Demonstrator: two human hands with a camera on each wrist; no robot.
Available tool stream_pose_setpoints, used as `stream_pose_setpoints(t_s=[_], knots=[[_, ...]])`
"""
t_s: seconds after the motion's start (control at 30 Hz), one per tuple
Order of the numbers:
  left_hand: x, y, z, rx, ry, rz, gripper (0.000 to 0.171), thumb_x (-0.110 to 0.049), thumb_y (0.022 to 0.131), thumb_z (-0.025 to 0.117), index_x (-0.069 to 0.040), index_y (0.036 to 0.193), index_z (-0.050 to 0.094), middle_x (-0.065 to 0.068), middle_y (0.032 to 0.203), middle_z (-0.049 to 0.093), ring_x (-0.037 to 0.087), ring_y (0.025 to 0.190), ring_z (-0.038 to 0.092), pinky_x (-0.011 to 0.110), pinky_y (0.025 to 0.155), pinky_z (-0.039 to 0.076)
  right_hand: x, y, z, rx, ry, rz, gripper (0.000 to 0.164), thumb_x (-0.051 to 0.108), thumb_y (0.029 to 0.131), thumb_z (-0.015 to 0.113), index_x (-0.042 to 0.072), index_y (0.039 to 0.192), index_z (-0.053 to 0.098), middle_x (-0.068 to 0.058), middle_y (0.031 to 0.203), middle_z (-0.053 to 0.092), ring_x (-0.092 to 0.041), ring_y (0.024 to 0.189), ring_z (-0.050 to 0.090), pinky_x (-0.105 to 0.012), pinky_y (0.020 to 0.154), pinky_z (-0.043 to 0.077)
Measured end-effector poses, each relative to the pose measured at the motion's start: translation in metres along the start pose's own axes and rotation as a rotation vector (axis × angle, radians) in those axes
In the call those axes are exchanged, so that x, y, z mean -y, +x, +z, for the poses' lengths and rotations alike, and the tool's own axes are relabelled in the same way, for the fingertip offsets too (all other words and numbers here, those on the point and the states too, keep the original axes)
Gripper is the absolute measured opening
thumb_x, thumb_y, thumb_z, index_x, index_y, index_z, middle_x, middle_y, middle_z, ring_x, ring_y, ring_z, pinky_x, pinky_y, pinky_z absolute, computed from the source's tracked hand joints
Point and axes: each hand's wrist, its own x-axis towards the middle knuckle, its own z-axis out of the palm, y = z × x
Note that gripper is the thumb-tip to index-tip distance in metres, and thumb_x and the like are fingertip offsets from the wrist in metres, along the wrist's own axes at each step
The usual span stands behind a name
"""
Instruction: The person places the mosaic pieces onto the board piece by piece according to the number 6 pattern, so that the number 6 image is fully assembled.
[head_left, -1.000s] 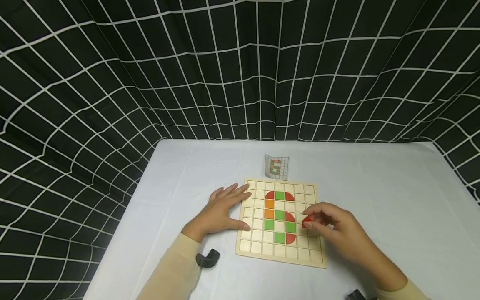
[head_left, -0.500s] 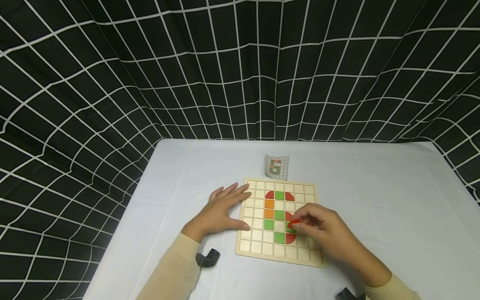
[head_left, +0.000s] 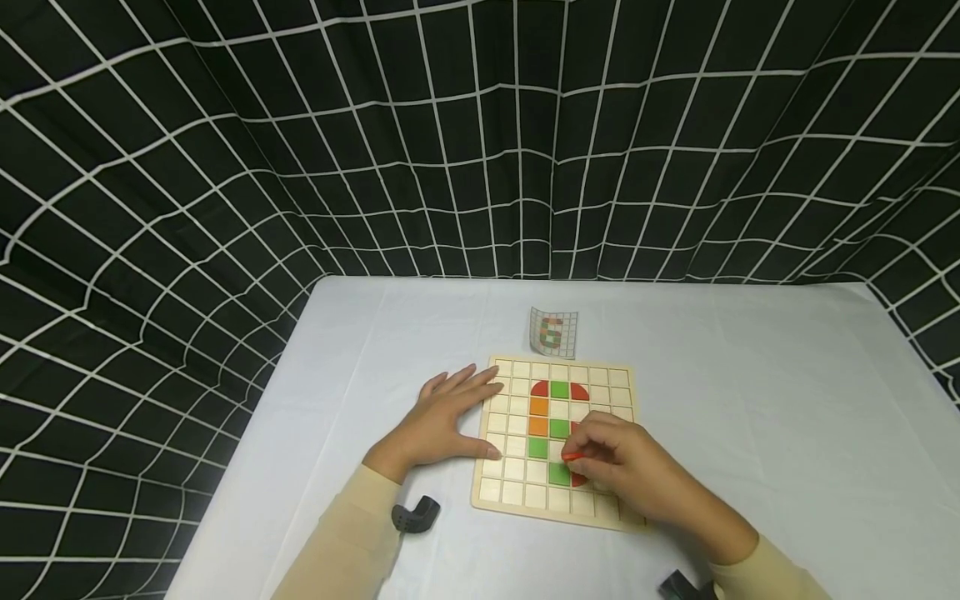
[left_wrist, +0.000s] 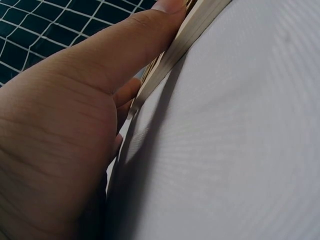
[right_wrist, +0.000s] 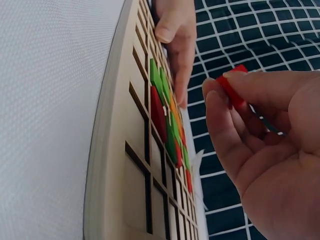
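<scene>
Between the thumb and fingertips of my right hand (head_left: 637, 462) is a small red tile (right_wrist: 233, 88), held above the lower middle of the wooden grid board (head_left: 513, 493). My left hand (head_left: 442, 421) lies spread along the board's left edge, with thumb and fingertips on its rim. Green tiles (head_left: 559, 390), red rounded tiles (head_left: 540, 388) and orange tiles (head_left: 538, 406) sit in the board's squares. The right hand covers some tiles on the right side of the pattern in the head view.
Behind the board a curled paper card (head_left: 553, 333) shows a coloured grid pattern. The white-covered table (head_left: 360, 333) ends at a black curtain (head_left: 450, 167) with white grid lines. A black band piece (head_left: 416, 515) is at the left wrist.
My right hand has moved left across the board, carrying the red tile from the right-hand columns to the lower middle. The left hand stays where it was.
</scene>
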Motion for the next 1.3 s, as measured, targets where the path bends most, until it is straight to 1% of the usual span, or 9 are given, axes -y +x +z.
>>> stream_pose_setpoints(t_s=[0.13, 0.3, 0.47, 0.67, 0.8, 0.93, 1.03, 1.13, 1.3], knots=[[-0.001, 0.0, -0.001, 0.006, 0.005, -0.008, 0.102, -0.066, 0.082, 0.088, -0.026, 0.167, 0.047, -0.012, 0.177, 0.027, 0.019, 0.165, 0.014, 0.051, 0.129, 0.002, 0.001, 0.003, 0.002, 0.024, 0.046, 0.057, 0.012, 0.004, 0.098, 0.081, 0.013, 0.102, 0.074, 0.003, 0.094, 0.069, -0.021, 0.081, 0.07, -0.031, 0.068, 0.062], [0.0, 0.001, 0.0, 0.006, 0.013, -0.009, 0.102, -0.065, 0.083, 0.088, -0.025, 0.167, 0.048, -0.011, 0.177, 0.028, 0.02, 0.164, 0.014, 0.052, 0.129, 0.003, 0.0, 0.006, 0.006, 0.017, -0.005, 0.022, 0.015, 0.006, 0.099, 0.081, 0.012, 0.112, 0.079, 0.004, 0.096, 0.069, -0.015, 0.079, 0.064, -0.029, 0.067, 0.06], [0.0, 0.001, 0.0, 0.002, 0.012, -0.006, 0.102, -0.065, 0.082, 0.088, -0.025, 0.167, 0.048, -0.012, 0.177, 0.028, 0.02, 0.164, 0.015, 0.052, 0.129, 0.003, 0.001, 0.01, 0.009, 0.025, 0.0, 0.041, 0.011, 0.006, 0.099, 0.081, 0.014, 0.102, 0.074, 0.004, 0.092, 0.07, -0.015, 0.076, 0.065, -0.029, 0.064, 0.059], [-0.001, 0.001, 0.0, 0.001, 0.007, -0.003, 0.101, -0.065, 0.083, 0.088, -0.024, 0.167, 0.048, -0.011, 0.177, 0.028, 0.021, 0.164, 0.015, 0.053, 0.129, 0.003, -0.002, 0.015, 0.012, 0.016, -0.047, 0.038, 0.022, -0.001, 0.097, 0.08, 0.009, 0.117, 0.08, 0.001, 0.102, 0.069, -0.014, 0.08, 0.065, -0.028, 0.066, 0.059], [-0.001, 0.001, -0.001, 0.006, 0.012, -0.002, 0.101, -0.065, 0.083, 0.088, -0.024, 0.167, 0.048, -0.011, 0.177, 0.027, 0.022, 0.164, 0.015, 0.054, 0.129, 0.003, -0.003, 0.017, 0.015, 0.032, -0.021, 0.048, 0.014, 0.0, 0.098, 0.08, 0.011, 0.107, 0.079, 0.0, 0.102, 0.069, -0.014, 0.075, 0.066, -0.029, 0.062, 0.06], [-0.001, 0.001, -0.001, -0.001, 0.01, 0.002, 0.101, -0.066, 0.083, 0.087, -0.024, 0.166, 0.048, -0.01, 0.177, 0.028, 0.022, 0.164, 0.015, 0.055, 0.129, 0.004, -0.004, 0.019, 0.015, 0.022, -0.017, 0.072, 0.013, 0.006, 0.097, 0.084, 0.016, 0.099, 0.076, 0.003, 0.091, 0.067, -0.015, 0.069, 0.064, -0.028, 0.058, 0.057], [-0.001, 0.001, -0.001, -0.001, 0.004, -0.002, 0.101, -0.067, 0.083, 0.087, -0.024, 0.166, 0.049, -0.011, 0.177, 0.028, 0.021, 0.164, 0.015, 0.054, 0.129, 0.003, -0.004, 0.021, 0.015, 0.002, -0.039, 0.083, 0.012, 0.01, 0.097, 0.085, 0.018, 0.102, 0.077, 0.004, 0.086, 0.064, -0.015, 0.07, 0.061, -0.027, 0.058, 0.054], [0.0, 0.0, -0.001, -0.002, 0.003, -0.003, 0.1, -0.067, 0.083, 0.087, -0.024, 0.166, 0.049, -0.01, 0.177, 0.028, 0.021, 0.164, 0.015, 0.054, 0.129, 0.003, -0.005, 0.023, 0.016, -0.012, -0.068, 0.078, 0.013, 0.011, 0.097, 0.084, 0.018, 0.106, 0.08, 0.006, 0.089, 0.065, -0.016, 0.075, 0.061, -0.026, 0.062, 0.053], [0.0, 0.0, -0.001, -0.002, 0.008, 0.001, 0.1, -0.068, 0.083, 0.086, -0.025, 0.166, 0.049, -0.01, 0.177, 0.028, 0.021, 0.164, 0.015, 0.055, 0.129, 0.004, -0.004, 0.025, 0.018, -0.01, -0.036, 0.106, 0.012, 0.008, 0.098, 0.083, 0.016, 0.104, 0.077, 0.004, 0.09, 0.067, -0.015, 0.074, 0.063, -0.027, 0.057, 0.056]])
